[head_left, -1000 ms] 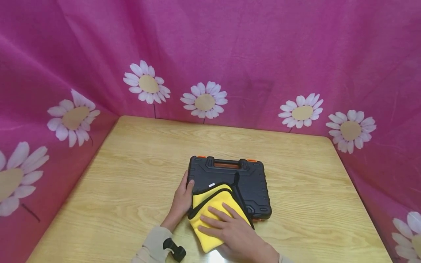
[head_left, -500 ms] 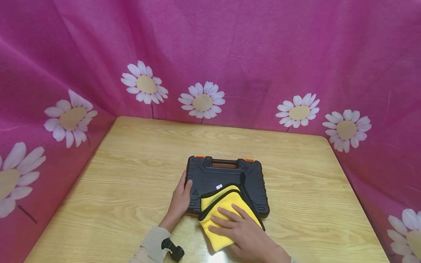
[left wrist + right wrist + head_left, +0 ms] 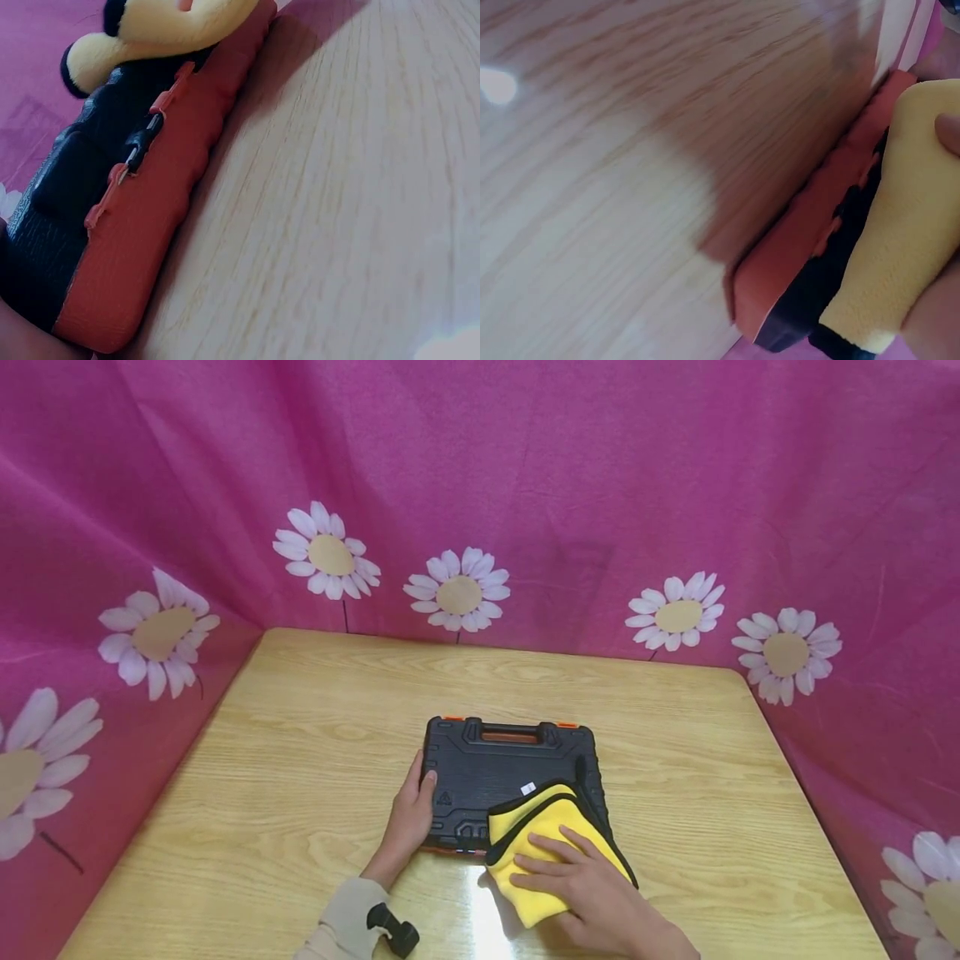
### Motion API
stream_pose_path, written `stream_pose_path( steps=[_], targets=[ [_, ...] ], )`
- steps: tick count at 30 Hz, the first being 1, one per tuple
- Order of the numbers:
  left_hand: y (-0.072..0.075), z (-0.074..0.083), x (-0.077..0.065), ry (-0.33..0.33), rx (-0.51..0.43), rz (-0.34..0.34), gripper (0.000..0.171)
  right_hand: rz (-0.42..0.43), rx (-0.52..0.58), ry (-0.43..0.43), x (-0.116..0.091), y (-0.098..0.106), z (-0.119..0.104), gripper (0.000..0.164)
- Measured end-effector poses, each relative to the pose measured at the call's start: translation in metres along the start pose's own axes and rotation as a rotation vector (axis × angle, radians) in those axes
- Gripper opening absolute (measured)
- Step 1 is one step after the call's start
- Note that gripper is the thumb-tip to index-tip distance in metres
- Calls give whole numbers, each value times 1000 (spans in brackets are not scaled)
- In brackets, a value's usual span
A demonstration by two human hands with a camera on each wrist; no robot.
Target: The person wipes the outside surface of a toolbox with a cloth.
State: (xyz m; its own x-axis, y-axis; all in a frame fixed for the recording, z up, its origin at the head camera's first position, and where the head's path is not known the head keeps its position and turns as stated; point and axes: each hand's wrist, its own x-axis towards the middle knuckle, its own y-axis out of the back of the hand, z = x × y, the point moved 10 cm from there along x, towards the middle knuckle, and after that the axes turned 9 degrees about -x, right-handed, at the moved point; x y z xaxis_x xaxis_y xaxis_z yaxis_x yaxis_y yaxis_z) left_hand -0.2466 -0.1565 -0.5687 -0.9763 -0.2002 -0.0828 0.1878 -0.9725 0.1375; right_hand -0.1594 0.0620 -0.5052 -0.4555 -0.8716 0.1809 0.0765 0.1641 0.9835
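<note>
A black tool case (image 3: 480,768) with an orange-red lower half lies flat on the table, its handle facing away. My left hand (image 3: 408,814) grips the case's left edge, thumb over the top and fingers along the side. A yellow cloth (image 3: 536,906) with black edging, folded over itself, lies across the case's near right corner and hangs past the front edge. My right hand (image 3: 588,881) presses on it with fingers spread and fairly straight. In the right wrist view the cloth (image 3: 907,202) drapes over the black upper half; a fingertip shows on it.
The wooden table (image 3: 315,727) extends around the case. A pink curtain (image 3: 570,485) with printed daisies encloses its back and sides. A black wrist strap mount (image 3: 393,931) sits on the left sleeve.
My right hand has slid the yellow cloth rightward over the case, uncovering its left front part. My left hand keeps its grip on the left edge.
</note>
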Motion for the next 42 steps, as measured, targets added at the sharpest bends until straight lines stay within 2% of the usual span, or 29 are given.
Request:
stream_pose_path(
  steps=[4,11,18,24,33,42],
  targets=[
    [0,-1,0,10,4,-2,56,33,29,-24,-8,5,7,70],
    [0,-2,1,19,3,6,56,104,184,-88,-23,14,23,75],
    [1,-2,0,22,3,3,56,151,257,-118,-34,20,35,79],
    [1,-1,0,8,15,1,56,193,291,-154,-42,23,43,73],
    [-2,-2,0,25,22,1,56,183,369,-232,-54,23,53,60],
    [0,-3,0,31,11,6,57,188,408,-315,-70,25,62,70]
  ],
)
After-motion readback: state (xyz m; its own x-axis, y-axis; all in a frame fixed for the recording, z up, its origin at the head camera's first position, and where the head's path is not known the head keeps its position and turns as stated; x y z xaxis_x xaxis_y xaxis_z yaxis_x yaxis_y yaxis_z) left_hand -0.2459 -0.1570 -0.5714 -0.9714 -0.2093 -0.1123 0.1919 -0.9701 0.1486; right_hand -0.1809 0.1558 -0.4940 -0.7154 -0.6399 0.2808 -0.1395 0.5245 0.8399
